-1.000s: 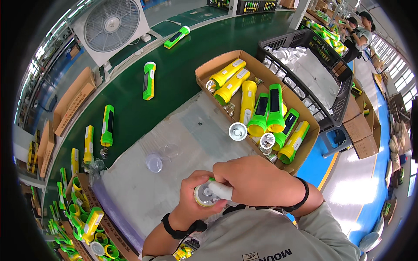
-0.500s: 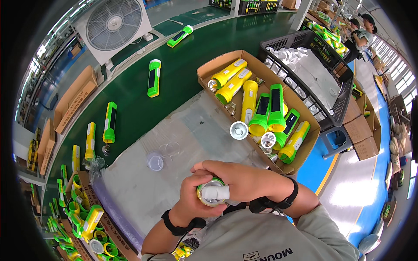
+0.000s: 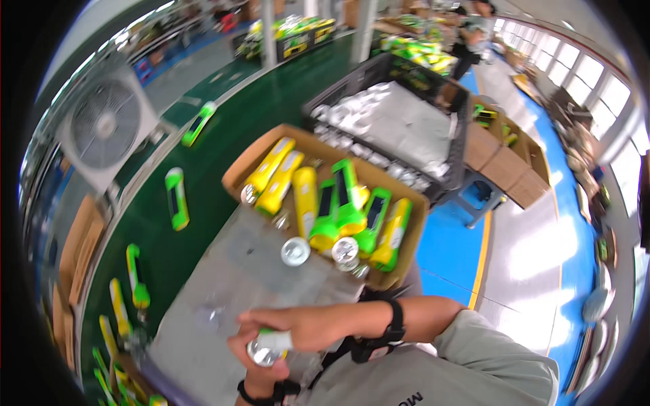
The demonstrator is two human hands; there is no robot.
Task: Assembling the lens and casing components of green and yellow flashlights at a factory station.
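Note:
My left hand [image 3: 252, 362] is wrapped round a flashlight [image 3: 264, 353], its open end with a shiny reflector turned up toward me. My right hand [image 3: 301, 326] closes over the same end from the right. A white, tube-like piece [image 3: 277, 340] lies across the reflector by the right thumb; whether it is a finger cover cannot be made out. The flashlight's body is hidden by my hands. Beyond them, a clear round lens [image 3: 210, 314] lies on the grey work surface [image 3: 233, 271]. Motion smears the picture somewhat.
A cardboard box [image 3: 233, 177] of yellow and green flashlights stands ahead, with loose reflectors at its near edge. Behind it is a black crate [image 3: 318, 108] of white parts. Several flashlights lie along the green conveyor [image 3: 152, 216] on the left. A fan [image 3: 105, 125] stands beyond.
My view has swung to the right, so the box and crate appear further left. My hands keep their hold on the flashlight, the right hand lying across its end.

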